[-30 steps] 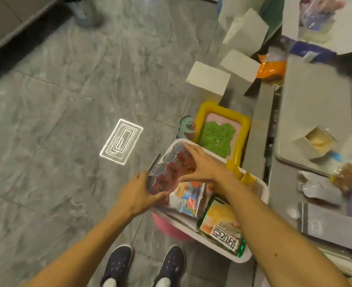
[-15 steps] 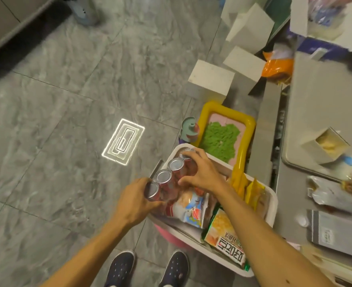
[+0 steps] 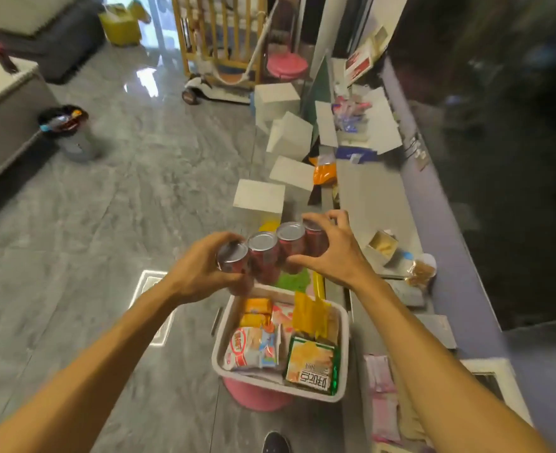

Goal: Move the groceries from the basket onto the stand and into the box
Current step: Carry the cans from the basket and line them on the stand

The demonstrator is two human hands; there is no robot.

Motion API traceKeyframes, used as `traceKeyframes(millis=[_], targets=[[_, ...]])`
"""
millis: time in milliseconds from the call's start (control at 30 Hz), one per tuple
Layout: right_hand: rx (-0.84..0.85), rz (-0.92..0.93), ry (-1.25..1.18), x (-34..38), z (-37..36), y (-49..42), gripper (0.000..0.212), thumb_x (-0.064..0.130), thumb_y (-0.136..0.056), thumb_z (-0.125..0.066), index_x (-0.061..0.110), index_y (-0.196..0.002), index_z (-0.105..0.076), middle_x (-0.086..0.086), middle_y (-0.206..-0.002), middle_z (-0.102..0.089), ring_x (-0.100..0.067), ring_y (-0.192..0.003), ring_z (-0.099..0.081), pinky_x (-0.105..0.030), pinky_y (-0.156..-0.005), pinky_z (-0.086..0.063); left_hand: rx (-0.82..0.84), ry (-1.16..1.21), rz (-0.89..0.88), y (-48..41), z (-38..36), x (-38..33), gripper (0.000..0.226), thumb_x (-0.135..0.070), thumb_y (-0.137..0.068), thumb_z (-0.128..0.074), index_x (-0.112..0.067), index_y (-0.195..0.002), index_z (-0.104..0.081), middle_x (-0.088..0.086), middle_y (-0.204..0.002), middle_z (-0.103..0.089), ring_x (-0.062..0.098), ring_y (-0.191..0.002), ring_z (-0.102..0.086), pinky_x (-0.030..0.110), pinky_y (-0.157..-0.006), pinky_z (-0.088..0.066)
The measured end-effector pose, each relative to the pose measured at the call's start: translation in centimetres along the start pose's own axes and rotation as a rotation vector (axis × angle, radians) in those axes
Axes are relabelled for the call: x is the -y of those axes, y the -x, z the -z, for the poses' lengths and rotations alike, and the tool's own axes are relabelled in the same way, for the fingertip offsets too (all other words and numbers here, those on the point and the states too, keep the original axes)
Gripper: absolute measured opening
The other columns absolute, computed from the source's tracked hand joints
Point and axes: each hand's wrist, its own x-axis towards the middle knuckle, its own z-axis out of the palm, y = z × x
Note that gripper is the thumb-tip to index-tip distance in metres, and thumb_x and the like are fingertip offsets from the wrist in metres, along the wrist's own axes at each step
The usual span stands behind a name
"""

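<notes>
A row of red cans with silver lids is held in the air above the white basket. My left hand grips the near end of the row and my right hand grips the far end. The basket rests on a pink stool and holds snack packets, yellow packs and a green noodle pack. An open white box with raised flaps stands on the floor beyond. The grey stand runs along the right side.
A small open carton and a bag of snacks lie on the stand. A yellow-rimmed tray sits behind the basket. A bin, a scooter and a wooden crib stand farther off on the grey tiled floor.
Both hands have lifted the row of cans up out of the basket. My head has tilted up, so more of the room shows.
</notes>
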Motion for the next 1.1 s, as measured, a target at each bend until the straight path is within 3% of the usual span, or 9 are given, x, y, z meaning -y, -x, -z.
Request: traceKeyframes(millis=[67, 200, 333, 433, 567, 667, 767, 1000, 1100], targets=[[-0.073, -0.021, 0.030, 2.7, 5.2, 2.6, 0.089, 0.059, -0.071, -0.092, 0.037, -0.148, -0.053, 0.002, -0.135, -0.034, -0.012, -0.119, -0.046, -0.031, -0.107, -0.048, 0.028, 0.025, -0.103, -0.2, 2.5, -4.2, 0.062, -0.019, -0.074, -0.095, -0.029, -0.127, -0.065, -0.011, -0.119, -0.069, -0.005, -0.103, -0.066, 0.016, -0.084, -0.054], [-0.249, -0.095, 0.057, 8.2, 13.2, 10.0, 0.079, 0.055, -0.073, -0.093, 0.036, -0.141, -0.058, 0.003, -0.131, -0.039, -0.014, -0.117, -0.054, -0.026, -0.106, -0.049, 0.108, 0.019, -0.314, -0.1, 6.2, -12.1, 0.066, -0.029, -0.075, -0.092, -0.035, -0.133, -0.061, -0.011, -0.127, -0.067, 0.010, -0.113, -0.069, 0.032, -0.092, -0.060], [-0.439, -0.207, 0.112, 12.8, 18.2, 19.1, 0.074, 0.054, -0.075, -0.092, 0.036, -0.139, -0.060, 0.005, -0.128, -0.038, -0.013, -0.116, -0.055, -0.013, -0.098, -0.045, 0.240, 0.030, -0.494, 1.5, 7.1, -20.1, 0.070, -0.027, -0.076, -0.094, -0.037, -0.137, -0.060, -0.014, -0.134, -0.065, 0.006, -0.120, -0.065, 0.033, -0.097, -0.060], [-0.617, -0.297, 0.161, 15.4, 20.1, 26.7, 0.077, 0.056, -0.073, -0.093, 0.035, -0.140, -0.061, 0.004, -0.128, -0.039, -0.011, -0.114, -0.055, -0.022, -0.100, -0.049, 0.333, 0.047, -0.629, 3.9, 5.7, -25.8, 0.070, -0.020, -0.076, -0.095, -0.030, -0.137, -0.063, -0.015, -0.131, -0.064, 0.002, -0.121, -0.064, 0.029, -0.097, -0.059], [-0.818, -0.458, 0.206, 18.6, 21.2, 37.7, 0.079, 0.055, -0.073, -0.094, 0.036, -0.142, -0.061, 0.008, -0.130, -0.038, 0.000, -0.113, -0.048, -0.023, -0.101, -0.045, 0.474, 0.033, -0.796, 8.4, 1.8, -32.9, 0.071, -0.020, -0.078, -0.093, -0.029, -0.140, -0.062, -0.013, -0.133, -0.064, -0.004, -0.119, -0.062, 0.024, -0.100, -0.055], [-0.948, -0.555, 0.236, 21.2, 21.6, 46.6, 0.078, 0.050, -0.072, -0.096, 0.030, -0.140, -0.063, 0.006, -0.130, -0.038, -0.007, -0.118, -0.053, -0.026, -0.104, -0.047, 0.560, 0.040, -0.923, 13.4, -2.3, -37.6, 0.072, -0.027, -0.078, -0.093, -0.034, -0.142, -0.060, -0.012, -0.137, -0.062, 0.001, -0.119, -0.062, 0.028, -0.101, -0.056], [-1.037, -0.678, 0.276, 23.9, 21.3, 55.8, 0.076, 0.048, -0.072, -0.096, 0.029, -0.138, -0.064, 0.006, -0.131, -0.038, -0.004, -0.115, -0.052, -0.025, -0.103, -0.047, 0.647, 0.044, -1.034, 19.3, -6.8, -41.4, 0.075, -0.033, -0.076, -0.094, -0.034, -0.143, -0.059, -0.014, -0.136, -0.063, 0.002, -0.118, -0.063, 0.031, -0.101, -0.057], [-1.241, -0.907, 0.307, 31.5, 16.6, 77.6, 0.076, 0.040, -0.074, -0.096, 0.026, -0.141, -0.062, 0.007, -0.134, -0.037, -0.010, -0.118, -0.053, -0.030, -0.104, -0.052, 0.892, 0.132, -1.197, 37.7, -16.7, -47.3, 0.077, -0.028, -0.077, -0.094, -0.026, -0.145, -0.059, -0.009, -0.132, -0.067, 0.003, -0.120, -0.064, 0.034, -0.105, -0.056], [-1.303, -0.987, 0.307, 34.9, 13.5, 86.7, 0.076, 0.039, -0.076, -0.096, 0.026, -0.143, -0.061, 0.009, -0.134, -0.036, -0.003, -0.112, -0.053, -0.027, -0.105, -0.048, 0.960, 0.149, -1.220, 46.8, -20.5, -48.1, 0.085, -0.030, -0.076, -0.095, -0.023, -0.151, -0.054, -0.006, -0.133, -0.068, 0.009, -0.119, -0.066, 0.034, -0.103, -0.057]])
